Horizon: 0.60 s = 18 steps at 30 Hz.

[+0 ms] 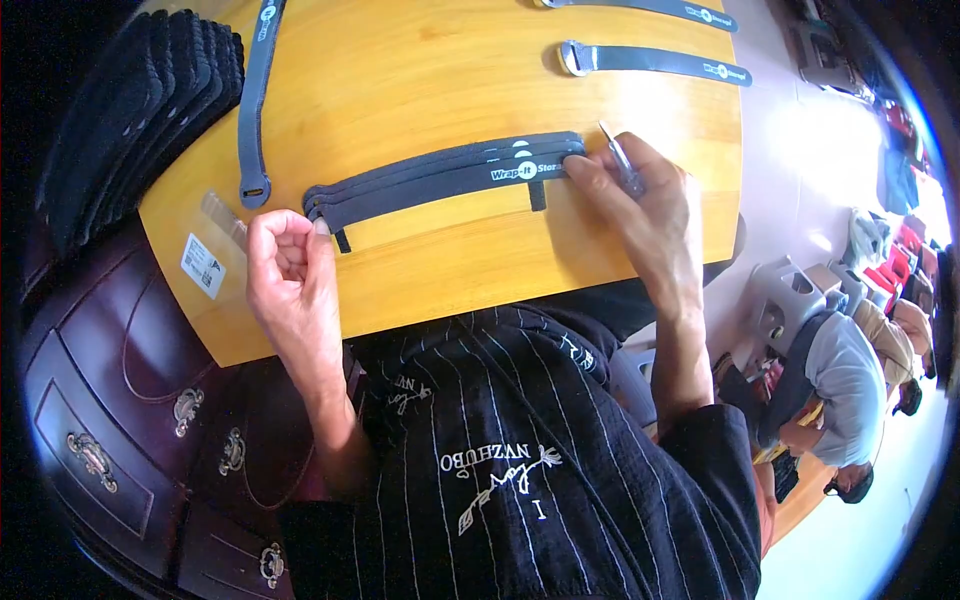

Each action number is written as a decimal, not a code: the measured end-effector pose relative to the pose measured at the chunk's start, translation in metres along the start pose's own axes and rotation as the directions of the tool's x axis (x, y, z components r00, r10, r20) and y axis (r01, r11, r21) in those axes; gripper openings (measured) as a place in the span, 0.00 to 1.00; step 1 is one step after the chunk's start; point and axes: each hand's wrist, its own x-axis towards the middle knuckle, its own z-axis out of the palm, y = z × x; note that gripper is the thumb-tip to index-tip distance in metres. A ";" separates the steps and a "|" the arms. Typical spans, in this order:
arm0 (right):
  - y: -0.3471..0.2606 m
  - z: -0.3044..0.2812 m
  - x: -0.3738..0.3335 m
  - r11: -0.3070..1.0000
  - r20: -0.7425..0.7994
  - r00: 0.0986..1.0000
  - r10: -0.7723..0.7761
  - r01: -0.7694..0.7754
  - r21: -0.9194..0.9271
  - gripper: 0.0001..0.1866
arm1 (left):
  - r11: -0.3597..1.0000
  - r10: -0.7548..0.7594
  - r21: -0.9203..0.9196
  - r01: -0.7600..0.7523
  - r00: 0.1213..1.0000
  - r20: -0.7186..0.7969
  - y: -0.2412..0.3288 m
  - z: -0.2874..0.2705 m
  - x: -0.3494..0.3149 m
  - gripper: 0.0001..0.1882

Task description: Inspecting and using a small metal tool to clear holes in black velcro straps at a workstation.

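Note:
A stack of dark grey fabric straps [430,185] with white print lies lengthwise on the table, two short black strips [538,196] poking out from under its near edge. My left hand [295,270] is closed at the stack's left end, thumb tip on the straps and the other fingers curled in. At the right end, my right thumb presses on the straps. That same right hand [645,200] holds a small pointed metal tool [618,152], tip up and away from the stack; its handle is mostly hidden in the palm.
Single straps with end buckles lie at the table's [420,80] far left [254,120] and far right [660,62]. A pile of black straps [150,110] stands at the left. A clear package with a white label [204,265] lies near the left edge. Other people [845,370] sit at right.

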 end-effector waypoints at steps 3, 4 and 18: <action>-0.001 0.000 -0.001 1.000 -0.004 1.000 0.004 -0.004 -0.015 0.15 | 1.000 0.003 0.007 -0.003 1.000 0.005 0.001 -0.001 0.000 0.07; -0.002 0.000 -0.001 1.000 0.000 1.000 -0.005 0.005 -0.023 0.15 | 1.000 0.002 0.019 -0.002 1.000 0.007 0.001 -0.002 0.000 0.07; -0.001 0.004 0.004 0.985 -0.001 0.996 -0.091 0.090 0.150 0.09 | 0.992 0.121 -0.035 -0.120 0.993 0.008 -0.004 0.000 0.000 0.06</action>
